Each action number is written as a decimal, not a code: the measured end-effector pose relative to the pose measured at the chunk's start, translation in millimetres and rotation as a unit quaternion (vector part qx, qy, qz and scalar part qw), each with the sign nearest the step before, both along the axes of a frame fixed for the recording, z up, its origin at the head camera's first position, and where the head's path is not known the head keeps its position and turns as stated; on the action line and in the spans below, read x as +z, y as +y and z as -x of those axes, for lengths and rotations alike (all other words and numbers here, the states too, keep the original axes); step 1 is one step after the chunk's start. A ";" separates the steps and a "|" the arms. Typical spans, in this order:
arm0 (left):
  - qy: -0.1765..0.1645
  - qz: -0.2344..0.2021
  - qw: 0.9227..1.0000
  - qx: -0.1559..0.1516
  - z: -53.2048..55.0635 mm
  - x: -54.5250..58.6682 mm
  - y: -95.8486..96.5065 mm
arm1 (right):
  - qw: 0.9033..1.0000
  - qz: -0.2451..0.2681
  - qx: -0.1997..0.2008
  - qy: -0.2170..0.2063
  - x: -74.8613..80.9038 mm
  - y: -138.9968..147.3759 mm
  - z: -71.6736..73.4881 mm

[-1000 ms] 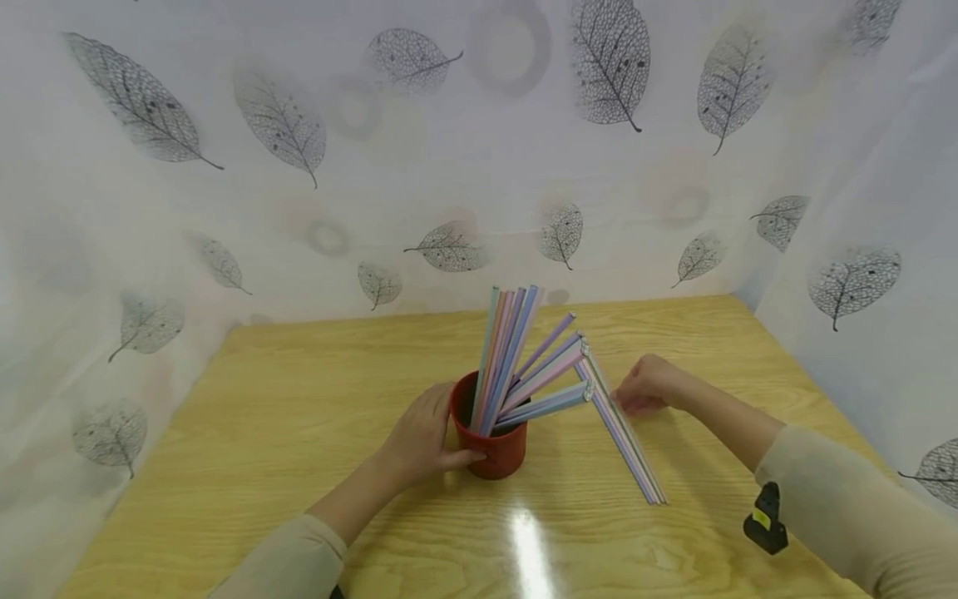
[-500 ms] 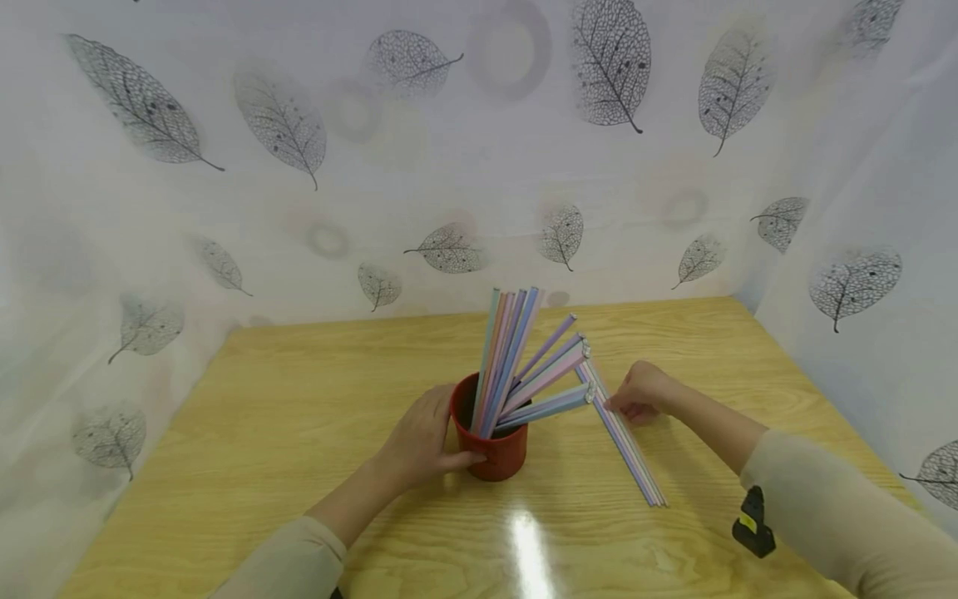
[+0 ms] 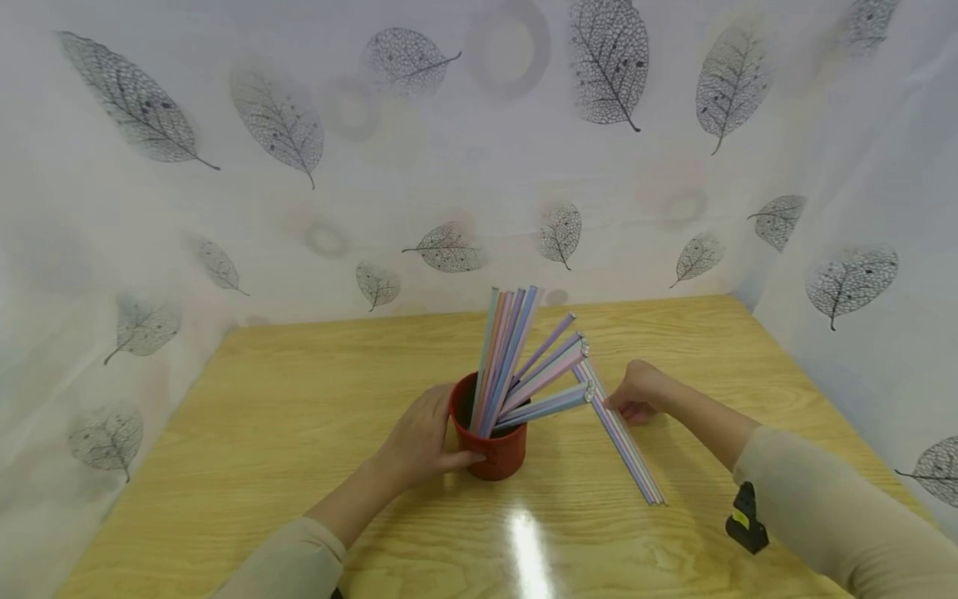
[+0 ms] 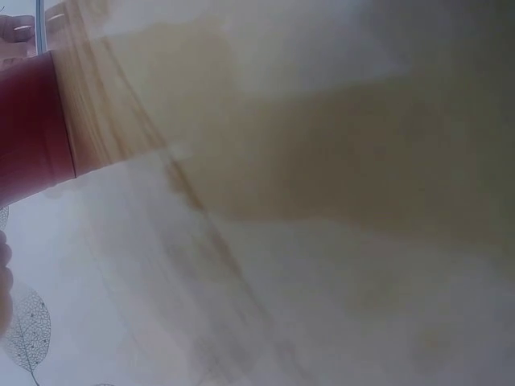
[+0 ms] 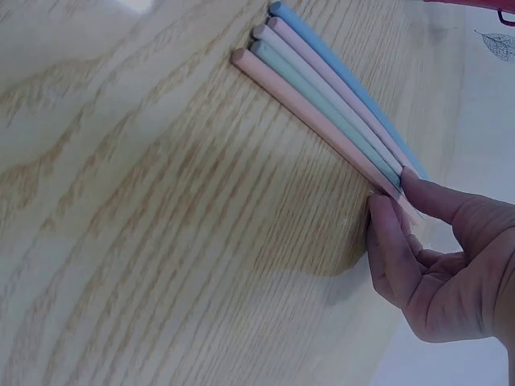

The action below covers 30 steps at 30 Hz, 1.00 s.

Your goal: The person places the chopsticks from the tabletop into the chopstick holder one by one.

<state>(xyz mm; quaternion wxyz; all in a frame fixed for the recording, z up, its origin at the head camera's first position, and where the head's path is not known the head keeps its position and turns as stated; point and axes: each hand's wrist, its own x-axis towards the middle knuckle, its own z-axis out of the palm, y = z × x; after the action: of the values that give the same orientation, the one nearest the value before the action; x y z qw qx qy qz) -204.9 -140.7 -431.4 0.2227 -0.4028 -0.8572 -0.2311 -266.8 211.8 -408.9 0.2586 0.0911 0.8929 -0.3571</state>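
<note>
A red pencil cup [image 3: 497, 453] stands upright on the table, holding several pastel pencils [image 3: 503, 358] that fan out to the right, some with glittery ends. My left hand [image 3: 419, 441] grips the cup from its left side, thumb across the front, other fingers behind it and hidden. To the cup's right, several more pencils [image 5: 322, 108] lie side by side in a row: blue, pink, lilac, green and pink. At this row my right hand [image 5: 451, 257] pinches the outermost pink pencil [image 5: 310, 117] between thumb and index finger; whether the green one is held too, I cannot tell.
A wood-grain table [image 3: 314, 366] carries everything. Pale curtains printed with leaves [image 3: 449, 150] enclose it at the back and sides. The leaning pencils in the cup overhang the far end of the row. A bright light reflection [image 3: 530, 549] shows near the front.
My right hand has moved slightly left and down onto the row, its thumb and index finger now at the pencils. The left hand and the cup have stayed put.
</note>
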 end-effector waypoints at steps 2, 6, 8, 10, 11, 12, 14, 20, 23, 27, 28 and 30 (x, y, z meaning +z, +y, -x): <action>0.000 -0.002 1.000 0.000 0.2 -0.4 0.2 | 1.000 -0.006 0.003 -0.001 0.3 -1.0 0.2; 0.005 -0.002 1.000 -0.001 0.5 -1.1 0.3 | 1.000 -0.002 -0.002 -0.009 1.1 -0.8 -0.3; 0.009 -0.002 1.000 -0.002 0.7 -1.6 0.4 | 1.000 0.009 -0.003 -0.010 1.3 0.2 -0.9; 0.009 -0.001 1.000 0.000 0.6 -1.9 0.4 | 1.000 0.017 -0.009 -0.008 1.2 1.1 -1.2; 0.008 -0.001 1.000 0.001 0.6 -2.0 0.3 | 1.000 0.024 -0.011 -0.007 1.1 1.7 -1.6; 0.009 -0.002 1.000 0.001 0.8 -2.3 0.2 | 0.999 0.034 -0.008 -0.004 1.1 2.8 -2.1; 0.007 -0.002 1.000 0.000 1.3 -2.6 0.1 | 0.999 0.050 -0.013 -0.003 1.0 4.7 -2.9; 0.015 0.002 1.000 -0.003 2.1 -2.6 -0.3 | 0.996 0.083 0.001 -0.013 3.8 8.9 -4.5; 0.015 0.001 1.000 -0.005 2.4 -3.0 -0.3 | 0.996 0.084 0.020 -0.010 8.6 9.8 -3.3; 0.013 0.001 1.000 -0.003 2.5 -3.3 -0.8 | 0.996 0.085 0.042 -0.004 15.3 10.0 -0.9; 0.015 0.000 1.000 -0.003 2.5 -3.4 -0.8 | 0.995 0.086 0.044 -0.005 16.2 10.2 0.0; 0.014 0.002 1.000 -0.001 2.0 -3.2 -1.1 | 0.995 0.090 0.047 -0.008 18.4 10.3 1.5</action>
<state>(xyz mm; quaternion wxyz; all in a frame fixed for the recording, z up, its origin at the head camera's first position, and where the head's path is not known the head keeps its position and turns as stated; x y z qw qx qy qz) -206.9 -141.8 -434.6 0.2336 -0.4071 -0.8543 -0.2235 -268.2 222.1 -390.5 0.2897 0.0286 0.8583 -0.4227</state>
